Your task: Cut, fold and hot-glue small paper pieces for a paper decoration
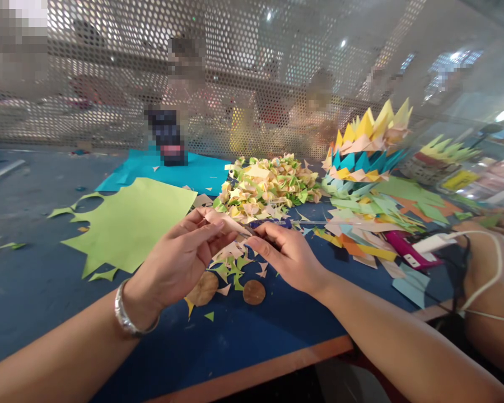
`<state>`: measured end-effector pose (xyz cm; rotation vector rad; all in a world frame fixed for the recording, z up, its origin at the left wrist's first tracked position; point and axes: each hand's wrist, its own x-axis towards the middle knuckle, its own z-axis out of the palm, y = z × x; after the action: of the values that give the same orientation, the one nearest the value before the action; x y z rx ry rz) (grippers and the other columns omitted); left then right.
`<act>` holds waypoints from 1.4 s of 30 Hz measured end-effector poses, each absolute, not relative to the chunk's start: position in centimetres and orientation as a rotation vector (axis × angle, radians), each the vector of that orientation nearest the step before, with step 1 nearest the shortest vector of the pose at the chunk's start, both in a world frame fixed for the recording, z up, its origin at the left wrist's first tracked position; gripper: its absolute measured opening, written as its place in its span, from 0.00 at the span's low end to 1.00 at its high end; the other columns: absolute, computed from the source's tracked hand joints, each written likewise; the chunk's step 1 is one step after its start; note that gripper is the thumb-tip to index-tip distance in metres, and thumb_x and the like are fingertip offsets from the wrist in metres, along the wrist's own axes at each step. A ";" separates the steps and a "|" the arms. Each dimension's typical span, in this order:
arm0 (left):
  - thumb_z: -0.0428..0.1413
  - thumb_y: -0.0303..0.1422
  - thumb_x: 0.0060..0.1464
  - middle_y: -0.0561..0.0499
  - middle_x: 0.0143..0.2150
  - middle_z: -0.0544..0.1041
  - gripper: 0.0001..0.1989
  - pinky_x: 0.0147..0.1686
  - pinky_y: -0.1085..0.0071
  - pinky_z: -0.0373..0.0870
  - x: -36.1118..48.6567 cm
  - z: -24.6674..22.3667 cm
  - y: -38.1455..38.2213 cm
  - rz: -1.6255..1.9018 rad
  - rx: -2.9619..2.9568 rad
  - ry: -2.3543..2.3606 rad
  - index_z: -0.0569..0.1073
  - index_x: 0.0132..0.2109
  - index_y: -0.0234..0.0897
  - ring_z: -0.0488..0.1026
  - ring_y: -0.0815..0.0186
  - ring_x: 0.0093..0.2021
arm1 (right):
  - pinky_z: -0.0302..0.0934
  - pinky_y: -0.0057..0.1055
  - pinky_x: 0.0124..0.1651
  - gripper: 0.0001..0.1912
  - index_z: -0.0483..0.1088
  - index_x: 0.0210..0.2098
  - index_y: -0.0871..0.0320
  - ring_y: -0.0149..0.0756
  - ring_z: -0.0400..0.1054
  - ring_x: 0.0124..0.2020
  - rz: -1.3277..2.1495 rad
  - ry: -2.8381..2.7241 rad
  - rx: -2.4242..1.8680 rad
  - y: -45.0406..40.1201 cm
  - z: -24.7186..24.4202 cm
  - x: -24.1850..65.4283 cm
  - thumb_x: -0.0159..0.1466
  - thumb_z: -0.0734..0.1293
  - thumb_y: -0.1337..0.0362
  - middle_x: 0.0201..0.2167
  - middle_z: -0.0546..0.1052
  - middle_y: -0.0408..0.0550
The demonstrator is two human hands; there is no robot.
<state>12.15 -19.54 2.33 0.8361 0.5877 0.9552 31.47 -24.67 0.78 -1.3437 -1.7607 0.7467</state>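
Observation:
My left hand (pixel 185 252), with a silver bangle at the wrist, pinches a pale pink paper piece (pixel 227 222) between thumb and fingers. Touching the right end of that paper is a small dark tool (pixel 252 230), mostly hidden by my right hand (pixel 292 254), whose fingers are closed round it. Below both hands, green and pink paper scraps (pixel 235 266) lie on the blue table (pixel 294 330), beside two round brown discs (pixel 254 291). A heap of small folded paper pieces (pixel 269 184) rises just beyond my hands.
Left lies a jagged green sheet (pixel 138 224), with a blue sheet (pixel 201 170) behind it. Spiky layered paper pieces (pixel 361 151) stand at the back right. A magenta power strip (pixel 411 252) with a white cable sits near another person's arm (pixel 487 274). Perforated metal (pixel 235 73) backs the table.

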 end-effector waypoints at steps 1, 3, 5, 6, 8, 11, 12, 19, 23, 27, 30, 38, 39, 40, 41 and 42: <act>0.56 0.21 0.60 0.52 0.33 0.75 0.08 0.44 0.75 0.75 12.2 2.4 -19.6 0.952 0.809 0.595 0.71 0.33 0.35 0.75 0.70 0.37 | 0.45 0.29 0.23 0.18 0.65 0.30 0.57 0.25 0.54 0.19 0.740 -1.764 -1.342 -24.7 0.8 31.5 0.69 0.64 0.49 0.20 0.60 0.37; 0.55 0.19 0.60 0.53 0.32 0.74 0.09 0.41 0.77 0.75 12.2 2.5 -19.6 0.947 0.765 0.602 0.71 0.32 0.34 0.74 0.71 0.35 | 0.46 0.29 0.23 0.18 0.65 0.31 0.57 0.25 0.54 0.20 0.731 -1.774 -1.338 -24.6 0.8 31.5 0.69 0.64 0.50 0.20 0.60 0.37; 0.54 0.18 0.60 0.53 0.32 0.74 0.10 0.40 0.79 0.75 12.2 2.6 -19.6 0.945 0.738 0.604 0.71 0.32 0.34 0.74 0.72 0.33 | 0.46 0.29 0.23 0.18 0.64 0.30 0.57 0.25 0.54 0.19 0.731 -1.785 -1.333 -24.6 0.8 31.5 0.69 0.64 0.51 0.20 0.60 0.37; 0.53 0.18 0.61 0.53 0.32 0.73 0.11 0.40 0.79 0.75 12.2 2.7 -19.6 0.943 0.730 0.606 0.71 0.32 0.34 0.74 0.72 0.33 | 0.46 0.29 0.23 0.18 0.64 0.30 0.57 0.25 0.54 0.19 0.733 -1.789 -1.328 -24.6 0.8 31.5 0.69 0.64 0.51 0.20 0.60 0.37; 0.53 0.18 0.61 0.52 0.32 0.74 0.11 0.41 0.78 0.75 12.3 2.6 -19.6 0.945 0.727 0.610 0.71 0.32 0.34 0.74 0.72 0.34 | 0.46 0.29 0.23 0.18 0.62 0.29 0.56 0.25 0.54 0.19 0.738 -1.796 -1.313 -24.7 0.7 31.6 0.69 0.64 0.51 0.20 0.59 0.36; 0.53 0.19 0.61 0.52 0.34 0.74 0.10 0.44 0.76 0.76 12.4 2.4 -19.5 0.950 0.750 0.607 0.72 0.33 0.34 0.74 0.71 0.36 | 0.46 0.29 0.23 0.18 0.61 0.29 0.56 0.25 0.54 0.19 0.742 -1.799 -1.297 -24.7 0.6 31.6 0.70 0.64 0.51 0.20 0.59 0.36; 0.53 0.19 0.61 0.51 0.34 0.74 0.09 0.44 0.76 0.75 12.4 2.3 -19.5 0.950 0.758 0.601 0.72 0.33 0.34 0.74 0.70 0.37 | 0.46 0.29 0.23 0.19 0.61 0.29 0.56 0.25 0.54 0.19 0.738 -1.801 -1.298 -24.7 0.6 31.6 0.70 0.64 0.51 0.20 0.59 0.36; 0.56 0.20 0.59 0.52 0.33 0.73 0.08 0.46 0.75 0.75 12.3 1.9 -19.4 0.956 0.769 0.568 0.71 0.32 0.34 0.74 0.70 0.37 | 0.46 0.29 0.23 0.19 0.62 0.28 0.56 0.25 0.54 0.20 0.677 -1.803 -1.312 -24.7 0.8 31.4 0.70 0.63 0.51 0.19 0.60 0.36; 0.56 0.21 0.59 0.52 0.34 0.73 0.07 0.45 0.76 0.74 12.2 2.0 -19.5 0.955 0.787 0.561 0.72 0.33 0.34 0.74 0.70 0.37 | 0.46 0.29 0.24 0.19 0.64 0.29 0.57 0.25 0.55 0.20 0.658 -1.812 -1.317 -24.7 0.7 31.4 0.70 0.62 0.51 0.19 0.62 0.37; 0.58 0.22 0.59 0.53 0.33 0.74 0.07 0.46 0.75 0.74 12.2 2.1 -19.5 0.952 0.805 0.562 0.72 0.32 0.35 0.74 0.70 0.38 | 0.45 0.29 0.23 0.19 0.65 0.30 0.57 0.25 0.54 0.19 0.660 -1.813 -1.334 -24.8 0.7 31.5 0.70 0.62 0.50 0.19 0.62 0.37; 0.59 0.22 0.56 0.53 0.34 0.76 0.07 0.46 0.74 0.74 12.3 2.3 -19.6 0.937 0.803 0.578 0.71 0.33 0.36 0.75 0.70 0.38 | 0.45 0.29 0.24 0.20 0.65 0.29 0.56 0.25 0.54 0.19 0.640 -1.819 -1.342 -24.8 0.8 31.6 0.70 0.62 0.50 0.18 0.61 0.37; 0.65 0.22 0.50 0.54 0.32 0.77 0.11 0.39 0.74 0.73 12.4 2.0 -19.4 0.991 0.891 0.595 0.71 0.35 0.37 0.75 0.70 0.34 | 0.45 0.29 0.24 0.20 0.64 0.28 0.56 0.26 0.55 0.20 0.634 -1.830 -1.338 -24.7 0.6 31.7 0.71 0.61 0.50 0.19 0.61 0.38; 0.66 0.23 0.49 0.55 0.31 0.77 0.12 0.38 0.74 0.73 12.3 1.9 -19.4 0.999 0.908 0.604 0.71 0.36 0.37 0.76 0.69 0.33 | 0.45 0.29 0.24 0.20 0.64 0.28 0.56 0.26 0.54 0.19 0.644 -1.829 -1.340 -24.6 0.5 31.7 0.71 0.62 0.50 0.19 0.61 0.38; 0.67 0.24 0.49 0.55 0.31 0.78 0.13 0.37 0.74 0.73 12.3 1.8 -19.5 1.003 0.927 0.618 0.70 0.37 0.38 0.76 0.69 0.33 | 0.44 0.29 0.23 0.20 0.64 0.28 0.56 0.26 0.54 0.19 0.653 -1.829 -1.340 -24.6 0.5 31.7 0.71 0.62 0.50 0.19 0.61 0.38; 0.67 0.24 0.49 0.55 0.31 0.78 0.13 0.37 0.73 0.74 12.3 1.8 -19.5 1.007 0.950 0.632 0.70 0.38 0.38 0.76 0.69 0.33 | 0.44 0.29 0.23 0.20 0.63 0.27 0.56 0.25 0.54 0.19 0.660 -1.829 -1.339 -24.6 0.6 31.7 0.70 0.62 0.50 0.19 0.60 0.38; 0.67 0.25 0.49 0.54 0.31 0.78 0.14 0.36 0.73 0.74 12.3 1.7 -19.5 1.011 0.977 0.645 0.70 0.38 0.38 0.76 0.68 0.32 | 0.44 0.29 0.23 0.20 0.63 0.27 0.56 0.25 0.54 0.19 0.664 -1.829 -1.337 -24.6 0.6 31.7 0.70 0.62 0.50 0.19 0.60 0.38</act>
<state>12.27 -19.53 1.75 0.9771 0.6452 1.0114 31.74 -24.60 0.57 -1.3372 -1.8291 0.6642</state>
